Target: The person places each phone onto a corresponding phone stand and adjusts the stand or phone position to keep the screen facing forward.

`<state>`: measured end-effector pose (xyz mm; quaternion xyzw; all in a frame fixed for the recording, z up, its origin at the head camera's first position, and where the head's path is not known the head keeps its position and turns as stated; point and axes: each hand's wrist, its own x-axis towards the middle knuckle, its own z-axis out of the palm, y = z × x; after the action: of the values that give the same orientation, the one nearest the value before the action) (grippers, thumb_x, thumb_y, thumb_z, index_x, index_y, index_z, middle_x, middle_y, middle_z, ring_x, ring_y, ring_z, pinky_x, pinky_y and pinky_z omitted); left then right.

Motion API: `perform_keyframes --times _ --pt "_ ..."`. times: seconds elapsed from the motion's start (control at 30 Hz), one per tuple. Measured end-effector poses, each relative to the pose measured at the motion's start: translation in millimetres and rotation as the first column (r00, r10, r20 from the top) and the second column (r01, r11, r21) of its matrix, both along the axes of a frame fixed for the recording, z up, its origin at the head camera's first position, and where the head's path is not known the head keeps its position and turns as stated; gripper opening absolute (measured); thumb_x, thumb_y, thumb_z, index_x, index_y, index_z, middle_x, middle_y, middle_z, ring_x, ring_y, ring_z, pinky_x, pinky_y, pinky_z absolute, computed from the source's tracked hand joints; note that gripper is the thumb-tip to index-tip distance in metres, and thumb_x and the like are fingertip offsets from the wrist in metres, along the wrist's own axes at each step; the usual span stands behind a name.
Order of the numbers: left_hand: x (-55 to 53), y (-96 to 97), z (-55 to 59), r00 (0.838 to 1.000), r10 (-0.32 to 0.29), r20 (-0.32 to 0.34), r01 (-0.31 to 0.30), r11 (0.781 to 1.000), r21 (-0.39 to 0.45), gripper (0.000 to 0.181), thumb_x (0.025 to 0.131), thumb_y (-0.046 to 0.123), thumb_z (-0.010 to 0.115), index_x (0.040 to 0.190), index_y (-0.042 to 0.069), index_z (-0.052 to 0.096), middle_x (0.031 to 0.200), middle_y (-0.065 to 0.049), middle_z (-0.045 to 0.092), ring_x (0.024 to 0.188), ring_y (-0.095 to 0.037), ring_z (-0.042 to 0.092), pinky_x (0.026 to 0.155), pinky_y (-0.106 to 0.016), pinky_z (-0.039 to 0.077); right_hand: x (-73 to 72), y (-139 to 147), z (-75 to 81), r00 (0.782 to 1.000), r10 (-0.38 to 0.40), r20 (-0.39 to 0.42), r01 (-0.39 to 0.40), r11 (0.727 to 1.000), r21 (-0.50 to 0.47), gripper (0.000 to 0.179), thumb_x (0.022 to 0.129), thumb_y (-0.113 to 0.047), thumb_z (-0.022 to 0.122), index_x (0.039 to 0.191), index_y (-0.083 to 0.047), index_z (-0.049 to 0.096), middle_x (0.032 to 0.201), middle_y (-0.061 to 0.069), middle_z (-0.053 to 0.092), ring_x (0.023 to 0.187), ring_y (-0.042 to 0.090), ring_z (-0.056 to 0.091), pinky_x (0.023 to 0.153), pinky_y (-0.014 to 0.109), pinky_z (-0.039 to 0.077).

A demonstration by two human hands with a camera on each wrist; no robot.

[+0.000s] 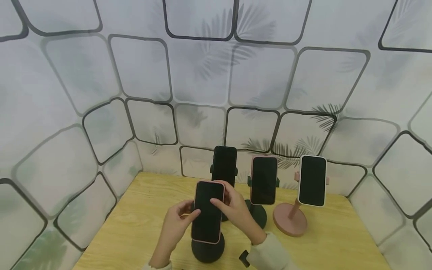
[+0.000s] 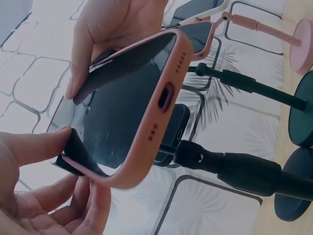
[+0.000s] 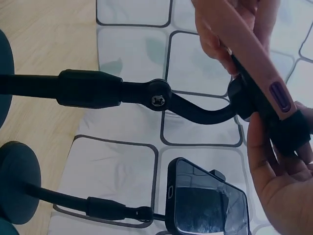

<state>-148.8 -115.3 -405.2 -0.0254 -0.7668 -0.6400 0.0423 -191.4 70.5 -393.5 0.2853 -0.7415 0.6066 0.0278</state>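
Note:
A phone in a pink case (image 1: 208, 213), its screen dark, sits at the head of a black phone stand (image 1: 206, 250). My left hand (image 1: 176, 221) grips its left edge, thumb on the front and fingers bent behind. On the opposite edge my right hand (image 1: 236, 210) holds it, thumb laid over the screen and fingers at the back. The right wrist view shows the stand's curved neck (image 3: 198, 115) meeting the holder behind the phone, with a black clamp arm (image 3: 289, 132) at the phone's side. The case's charging port (image 2: 166, 96) faces the left wrist camera.
Behind stands a black phone (image 1: 224, 163) on a dark stand. To the right are a pink-edged phone (image 1: 264, 180) on a dark green stand (image 1: 258, 216) and a white-edged phone (image 1: 312, 180) on a pink stand (image 1: 290, 220). A patterned wall backs the wooden table (image 1: 135, 210).

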Motion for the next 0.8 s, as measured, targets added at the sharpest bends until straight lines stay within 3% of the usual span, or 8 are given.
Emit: perform_keyframes --times 0.23,0.6,0.8 --pt "0.0 1.5 -1.9 1.000 0.011 -0.014 -0.012 1.000 -0.027 0.034 0.084 0.015 0.069 0.111 -0.003 0.064 0.098 -0.013 0.067 0.084 -0.008 0.061 0.077 -0.019 0.052 -1.8 2 -3.2 0.998 0.048 -0.039 -0.051 0.996 -0.073 0.035 0.090 -0.006 0.059 0.118 0.009 0.046 0.103 0.032 0.064 0.087 0.001 0.066 0.072 0.026 0.056" --pt "-2.0 3.7 -8.2 0.999 0.028 -0.029 -0.028 0.999 -0.030 0.030 0.080 0.014 0.073 0.106 0.000 0.066 0.095 -0.011 0.067 0.083 -0.007 0.061 0.079 -0.019 0.051 -8.7 8 -9.0 0.987 0.152 -0.053 -0.156 0.982 -0.102 0.037 0.093 -0.010 0.055 0.121 0.009 0.041 0.108 0.036 0.058 0.093 -0.002 0.064 0.076 0.027 0.056" --pt "-4.7 5.2 -14.1 0.999 0.008 -0.038 -0.007 1.000 0.009 0.028 0.082 0.013 0.071 0.106 0.000 0.064 0.096 -0.010 0.065 0.083 -0.005 0.059 0.078 -0.017 0.050 -11.5 9 -8.7 0.987 0.156 -0.042 -0.159 0.983 -0.091 0.039 0.093 -0.010 0.055 0.124 0.009 0.041 0.110 0.035 0.058 0.094 -0.001 0.064 0.076 0.028 0.056"
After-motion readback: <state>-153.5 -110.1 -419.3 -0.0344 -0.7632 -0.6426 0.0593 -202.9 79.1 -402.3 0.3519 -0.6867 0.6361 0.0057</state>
